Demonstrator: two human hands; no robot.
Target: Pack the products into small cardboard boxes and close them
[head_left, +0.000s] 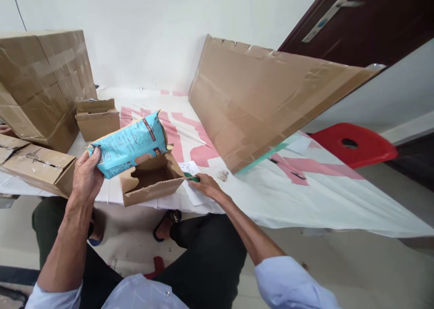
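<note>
My left hand [88, 171] is closed on the lower left end of a light blue printed packet [132, 144], thumb on top. The packet is tilted and held above and behind a small open cardboard box [154, 187], whose inside looks dark. My right hand [206, 185] is at the right side of this box, fingers closed on a small green object [192, 177]. Its kind is hard to make out, and its tip reaches the box's right edge. A white paper with handwriting [190, 168] lies by my right hand, partly under it.
Another small open box [98, 119] stands behind on the left, near a big taped carton [44, 83] and a long closed box [37, 164]. A large cardboard sheet [257, 96] leans at the back right. Beyond the white-covered table [325, 200] is a red stool [352, 148].
</note>
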